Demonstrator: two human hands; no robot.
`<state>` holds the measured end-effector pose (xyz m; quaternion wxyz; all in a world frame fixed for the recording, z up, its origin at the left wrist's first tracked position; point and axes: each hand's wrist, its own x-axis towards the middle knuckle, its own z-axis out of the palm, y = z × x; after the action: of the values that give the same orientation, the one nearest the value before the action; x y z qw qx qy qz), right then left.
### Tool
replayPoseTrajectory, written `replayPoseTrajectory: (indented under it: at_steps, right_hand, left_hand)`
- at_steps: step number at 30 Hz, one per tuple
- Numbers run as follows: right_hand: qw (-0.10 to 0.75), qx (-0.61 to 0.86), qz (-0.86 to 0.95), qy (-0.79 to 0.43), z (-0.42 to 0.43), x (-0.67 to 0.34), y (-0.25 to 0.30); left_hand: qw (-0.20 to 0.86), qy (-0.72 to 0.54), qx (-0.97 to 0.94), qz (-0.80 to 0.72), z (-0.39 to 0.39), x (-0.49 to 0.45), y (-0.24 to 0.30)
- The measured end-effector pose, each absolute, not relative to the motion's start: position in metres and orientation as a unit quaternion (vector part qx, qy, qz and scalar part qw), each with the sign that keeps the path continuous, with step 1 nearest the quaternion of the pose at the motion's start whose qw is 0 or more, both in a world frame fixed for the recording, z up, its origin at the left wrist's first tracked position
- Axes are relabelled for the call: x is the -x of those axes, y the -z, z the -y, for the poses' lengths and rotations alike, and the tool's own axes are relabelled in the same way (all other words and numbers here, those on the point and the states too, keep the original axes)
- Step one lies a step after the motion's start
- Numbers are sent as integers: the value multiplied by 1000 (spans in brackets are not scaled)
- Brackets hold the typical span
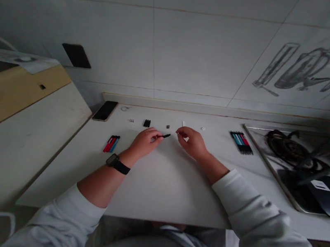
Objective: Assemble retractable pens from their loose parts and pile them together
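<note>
My left hand (146, 142) is closed on a short black pen piece (166, 135), whose dark end points right past the fingertips. Just across from it, my right hand (191, 141) has its thumb and fingers pinched together; whatever they hold is too small to make out. Beyond the hands lie a group of short black pen parts (147, 123), some tiny dark pieces (168, 126), small springs (131, 120) and a small white piece (203, 128). Red and teal pen barrels (111, 144) rest left of my left wrist.
Several pens (241, 142) in a row lie to the right on the white table (167, 190). A phone (105, 110) sits at the back left. On the right, a metal-edged stove (281, 179) holds dark objects. A tiled wall (195, 53) stands behind.
</note>
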<state>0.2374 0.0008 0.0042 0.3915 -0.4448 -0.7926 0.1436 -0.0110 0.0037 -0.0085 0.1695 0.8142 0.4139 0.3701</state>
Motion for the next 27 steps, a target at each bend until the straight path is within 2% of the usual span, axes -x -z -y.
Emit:
replayPoseTrajectory:
  at_steps: [4, 10, 18, 27]
  right_hand:
    - [462, 438, 721, -274, 1, -232, 12]
    - [493, 384, 676, -391, -3, -229, 19]
    - [500, 386, 664, -400, -4, -226, 19]
    - [492, 404, 673, -377, 1, -226, 16]
  left_hand:
    - [172, -359, -825, -402, 0, 7, 6]
    - [166, -349, -833, -396, 0, 5, 7]
    - [162, -355, -835, -388, 2, 4, 5]
    - [208, -387, -818, -372, 5, 4, 0]
